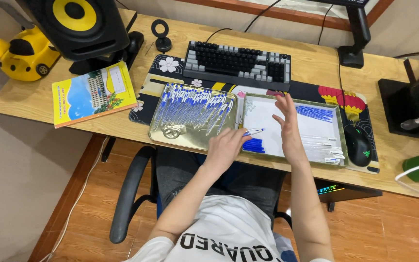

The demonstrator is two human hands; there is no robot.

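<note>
We judge pen assembly underway: left hand [226, 145] pinches 1 blue pen [254, 131] between metal tray [170, 138] and white tray [267, 114]; right hand [287, 123] hovers spread, seemingly empty. Next, a careful placement.

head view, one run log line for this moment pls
left hand: grip shut on blue-and-white pen | right hand: open over white tray | gold tin: full of pens

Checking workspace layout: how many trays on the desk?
2. A gold metal tray of assembled pens lies left, before the left hand; a white tray of pen parts lies right, under the right hand. None seem hidden.
</note>
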